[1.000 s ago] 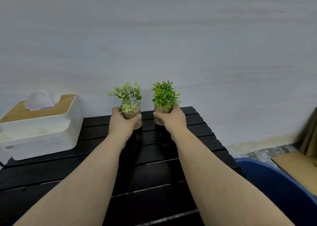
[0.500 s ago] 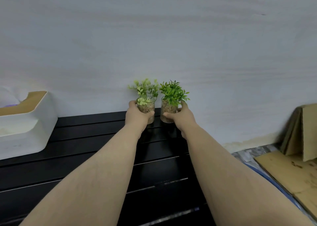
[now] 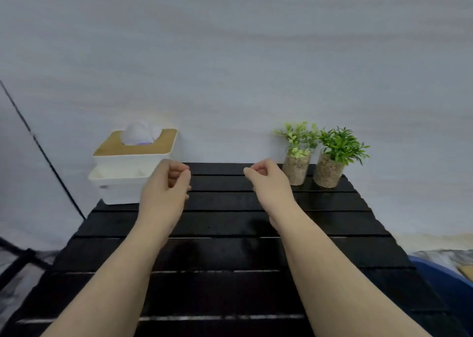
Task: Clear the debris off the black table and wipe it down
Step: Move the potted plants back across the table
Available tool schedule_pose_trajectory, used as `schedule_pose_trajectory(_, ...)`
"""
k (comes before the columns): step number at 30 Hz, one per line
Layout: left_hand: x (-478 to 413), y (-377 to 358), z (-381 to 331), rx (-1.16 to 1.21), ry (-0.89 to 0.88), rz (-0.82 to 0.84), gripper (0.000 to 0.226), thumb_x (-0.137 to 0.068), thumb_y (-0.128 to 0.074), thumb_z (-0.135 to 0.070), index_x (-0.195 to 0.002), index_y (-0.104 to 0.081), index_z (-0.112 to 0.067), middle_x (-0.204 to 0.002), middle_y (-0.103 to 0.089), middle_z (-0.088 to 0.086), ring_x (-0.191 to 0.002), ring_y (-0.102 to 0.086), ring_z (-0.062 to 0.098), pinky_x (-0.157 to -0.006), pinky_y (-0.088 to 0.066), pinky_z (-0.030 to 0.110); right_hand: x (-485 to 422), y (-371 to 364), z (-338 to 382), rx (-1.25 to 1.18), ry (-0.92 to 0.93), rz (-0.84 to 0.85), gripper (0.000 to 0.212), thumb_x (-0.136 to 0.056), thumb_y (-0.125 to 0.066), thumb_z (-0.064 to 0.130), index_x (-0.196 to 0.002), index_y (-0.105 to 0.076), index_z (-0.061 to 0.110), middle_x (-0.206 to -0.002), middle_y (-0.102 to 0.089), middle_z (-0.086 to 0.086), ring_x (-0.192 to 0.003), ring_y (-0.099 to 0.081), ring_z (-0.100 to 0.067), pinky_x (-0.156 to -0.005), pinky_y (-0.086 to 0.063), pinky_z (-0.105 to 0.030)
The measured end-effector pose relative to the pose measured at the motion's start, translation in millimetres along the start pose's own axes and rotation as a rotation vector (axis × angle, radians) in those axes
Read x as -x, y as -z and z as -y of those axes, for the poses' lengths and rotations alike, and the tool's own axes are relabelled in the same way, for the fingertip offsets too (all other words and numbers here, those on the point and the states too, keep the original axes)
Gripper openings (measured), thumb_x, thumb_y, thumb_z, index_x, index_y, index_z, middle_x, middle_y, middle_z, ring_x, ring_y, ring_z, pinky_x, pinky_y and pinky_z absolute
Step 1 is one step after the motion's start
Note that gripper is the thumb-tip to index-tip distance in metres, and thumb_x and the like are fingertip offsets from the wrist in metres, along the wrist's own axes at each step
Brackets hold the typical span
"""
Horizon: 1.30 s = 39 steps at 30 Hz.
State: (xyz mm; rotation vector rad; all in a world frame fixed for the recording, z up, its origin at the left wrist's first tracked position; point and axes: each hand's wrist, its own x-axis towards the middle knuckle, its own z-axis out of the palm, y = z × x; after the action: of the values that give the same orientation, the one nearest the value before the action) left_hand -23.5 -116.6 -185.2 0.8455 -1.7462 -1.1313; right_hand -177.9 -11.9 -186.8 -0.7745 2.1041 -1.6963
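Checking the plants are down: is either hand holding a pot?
No, the left hand and right hand hold nothing; both pots stand on the table.

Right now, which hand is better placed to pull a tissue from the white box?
Left. The left hand hangs empty beside the tissue box at the back left of the table; the right hand, also empty, sits nearer the two plants at the back right.
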Motion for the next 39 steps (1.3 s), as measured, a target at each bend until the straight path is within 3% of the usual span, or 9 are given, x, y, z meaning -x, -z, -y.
schedule_pose_trajectory(5,-42.5,89.7,0.3,-0.148,-0.074,-0.198,0.008,-0.082,-0.047,-0.036,-0.079,-0.054,-0.040,-0.091,-0.058,-0.009,-0.086,-0.055,0.014,-0.070,-0.042,0.030,11.5,-98.4,36.4,-0.102,0.057,0.363,0.042,-0.088,-0.050,0.049,-0.128,-0.046,0.035,-0.133,-0.047,0.011,-0.116,-0.045,-0.006,-0.086,-0.037,-0.023)
schedule_pose_trajectory(8,-67.9,115.1,11.2,-0.297,0.008,-0.222,0.026,-0.087,-0.042,-0.037,-0.106,-0.056,-0.027,-0.117,-0.051,0.003,-0.112,-0.046,0.023,-0.080,-0.043,0.034,11.3,-134.1,50.3,-0.154,0.084,0.412,0.054,-0.090,-0.047,0.050,-0.140,-0.034,0.032,-0.150,-0.029,0.009,-0.135,-0.028,-0.009,-0.104,-0.026,-0.028)
schedule_pose_trajectory(12,-79.8,116.5,23.4,-0.169,0.232,-0.101,0.043,-0.091,-0.034,-0.043,-0.130,-0.042,-0.026,-0.134,-0.040,0.000,-0.104,-0.040,0.016,-0.055,-0.031,0.019,7.4,-155.4,55.8,-0.177,0.022,0.428,0.059,-0.089,-0.040,0.060,-0.142,-0.026,0.037,-0.155,-0.019,0.008,-0.141,-0.021,-0.014,-0.109,-0.023,-0.037)
schedule_pose_trajectory(17,-72.1,117.0,29.4,0.057,0.367,0.028,0.045,-0.090,-0.023,-0.053,-0.130,-0.036,-0.035,-0.122,-0.050,-0.006,-0.106,-0.048,0.017,-0.085,-0.039,0.033,11.1,-156.4,55.7,-0.148,-0.023,0.464,0.063,-0.085,-0.036,0.069,-0.141,-0.024,0.043,-0.155,-0.020,0.010,-0.143,-0.016,-0.014,-0.114,-0.019,-0.040)
schedule_pose_trajectory(20,-59.4,111.4,17.6,0.076,0.338,0.039,0.038,-0.090,-0.024,-0.053,-0.119,-0.042,-0.037,-0.111,-0.055,-0.009,-0.094,-0.053,0.009,-0.083,-0.043,0.035,19.7,-135.9,56.1,-0.179,-0.029,0.422,0.056,-0.084,-0.038,0.068,-0.135,-0.036,0.045,-0.147,-0.033,0.016,-0.133,-0.030,-0.009,-0.106,-0.026,-0.032)
schedule_pose_trajectory(24,-19.1,77.8,-9.3,0.078,0.299,0.157,0.034,-0.084,-0.025,-0.062,-0.092,-0.054,-0.047,-0.105,-0.060,-0.018,-0.097,-0.057,0.006,-0.081,-0.045,0.035,39.3,-74.1,40.1,-0.187,-0.075,0.338,0.053,-0.074,-0.041,0.076,-0.121,-0.046,0.053,-0.138,-0.045,0.022,-0.128,-0.039,-0.008,-0.110,-0.031,-0.045)
schedule_pose_trajectory(27,15.6,30.5,-35.3,0.122,0.296,0.254,0.033,-0.083,-0.028,-0.063,-0.090,-0.057,-0.048,-0.107,-0.062,-0.018,-0.101,-0.057,0.006,-0.091,-0.045,0.039,53.0,-5.7,25.7,-0.183,-0.101,0.216,0.060,-0.070,-0.040,0.080,-0.122,-0.047,0.051,-0.136,-0.048,0.021,-0.128,-0.042,-0.008,-0.110,-0.031,-0.047)
schedule_pose_trajectory(32,67.8,-48.4,-78.8,0.216,0.280,0.420,0.035,-0.088,-0.028,-0.055,-0.086,-0.062,-0.048,-0.089,-0.068,-0.027,-0.081,-0.063,-0.006,-0.084,-0.047,0.034,73.1,102.0,11.2,-0.205,-0.172,0.076,0.056,-0.070,-0.040,0.080,-0.115,-0.055,0.050,-0.118,-0.058,0.026,-0.111,-0.051,0.003,-0.099,-0.043,-0.039)
schedule_pose_trajectory(39,92.7,-118.7,-95.9,0.242,0.334,0.462,0.039,-0.086,-0.027,-0.053,-0.087,-0.062,-0.035,-0.099,-0.067,-0.007,-0.099,-0.061,0.017,-0.097,-0.045,0.043,61.5,172.8,4.3,-0.158,-0.231,-0.008,0.050,-0.083,-0.027,0.074,-0.107,-0.060,0.046,-0.111,-0.053,0.022,-0.106,-0.050,-0.006,-0.100,-0.041,-0.044)
